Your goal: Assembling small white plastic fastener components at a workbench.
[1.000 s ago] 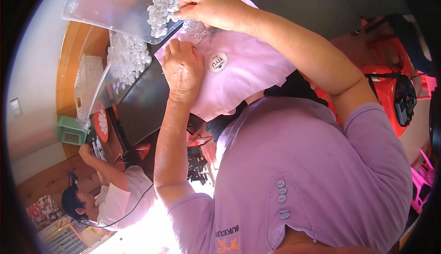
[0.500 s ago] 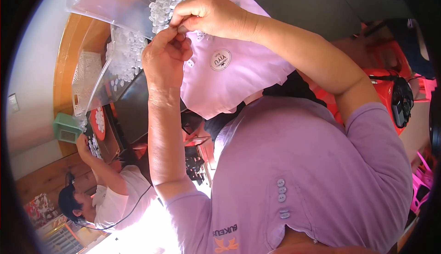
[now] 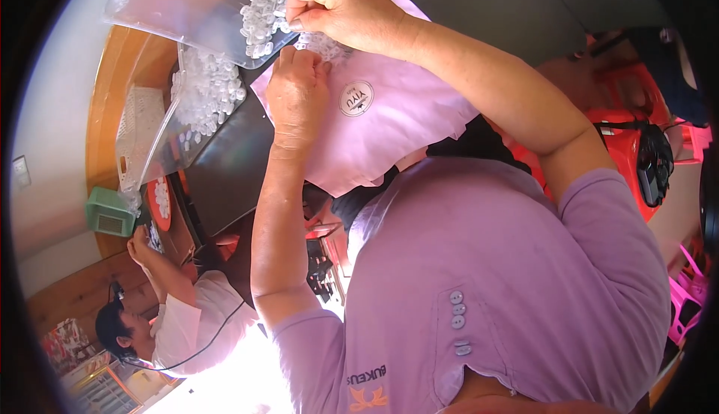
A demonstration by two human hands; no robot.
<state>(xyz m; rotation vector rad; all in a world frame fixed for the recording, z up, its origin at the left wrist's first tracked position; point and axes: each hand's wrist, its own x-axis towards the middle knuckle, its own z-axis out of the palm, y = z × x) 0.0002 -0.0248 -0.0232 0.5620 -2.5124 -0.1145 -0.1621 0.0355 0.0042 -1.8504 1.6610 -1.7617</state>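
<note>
A thin, creased pink sheet (image 3: 389, 103) with a round pale emblem lies across my lap and up onto the table edge. Small white plastic pieces (image 3: 326, 45) are gathered on its upper part, between my two hands. My left hand (image 3: 298, 92) rests on the sheet beside them, its fingers curled; what is under the fingertips is hidden. Above it, my right hand (image 3: 348, 11) holds thumb and forefinger close together near the heap of white pieces (image 3: 262, 13) in a clear plastic tray (image 3: 161, 5). Whatever that pinch holds is too small to make out.
A clear container (image 3: 168, 144) at left holds more white pieces (image 3: 206, 92). Farther left, a co-worker (image 3: 202, 301) in a white top works near a green basket (image 3: 110, 212) and a red plate (image 3: 159, 204). Red chairs (image 3: 625, 159) stand at right.
My hands, close together before, have moved apart. The left has lowered onto the sheet, and the right has shifted slightly up. More white pieces on the sheet now show, along with its left corner.
</note>
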